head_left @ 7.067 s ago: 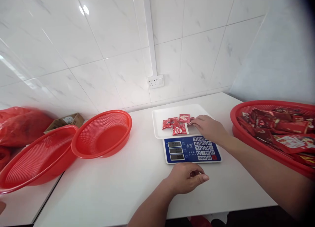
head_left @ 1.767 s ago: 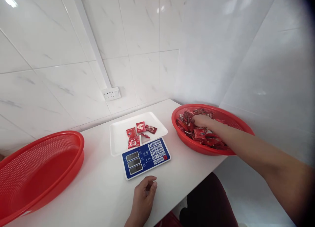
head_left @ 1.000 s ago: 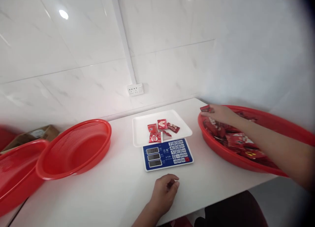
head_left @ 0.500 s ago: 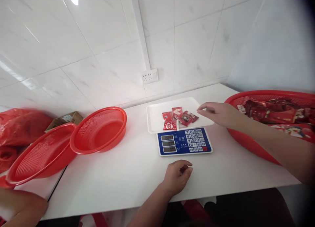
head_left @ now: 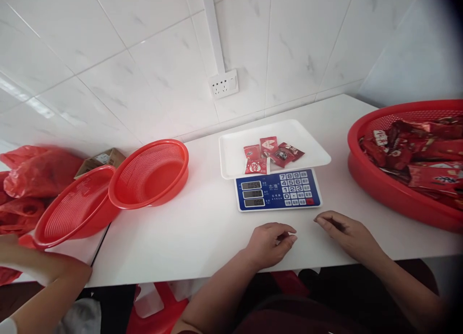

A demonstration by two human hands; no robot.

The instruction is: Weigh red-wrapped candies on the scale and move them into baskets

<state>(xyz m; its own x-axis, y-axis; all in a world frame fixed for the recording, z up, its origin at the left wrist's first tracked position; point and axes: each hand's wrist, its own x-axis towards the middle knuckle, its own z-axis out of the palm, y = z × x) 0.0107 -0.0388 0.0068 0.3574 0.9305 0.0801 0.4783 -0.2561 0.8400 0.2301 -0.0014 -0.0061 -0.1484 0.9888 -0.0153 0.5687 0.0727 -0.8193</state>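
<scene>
My left hand [head_left: 272, 245] rests on the white table in front of the scale, loosely curled with a gap between thumb and fingers, holding nothing. To its right, my right hand [head_left: 346, 233] is over the table near the scale's lower right corner, empty, its fingers slightly bent and apart from the thumb. The digital scale [head_left: 269, 201] has a blue keypad panel with lit displays and a white weighing tray [head_left: 231, 150] behind. Several small red snack packets [head_left: 268, 145] lie together in the tray.
A large red basket [head_left: 392, 199] heaped with red packets stands at the right. Two red plastic baskets [head_left: 154, 199] [head_left: 77, 233] sit at the left, with red plastic bags [head_left: 43, 172] and a cardboard box [head_left: 108, 160] beyond. Another person's arm [head_left: 54, 271] rests at the lower left.
My right hand has drawn back from the weighing tray to the table's front, right of my left hand. My left hand stays before the scale. The view has shifted down slightly.
</scene>
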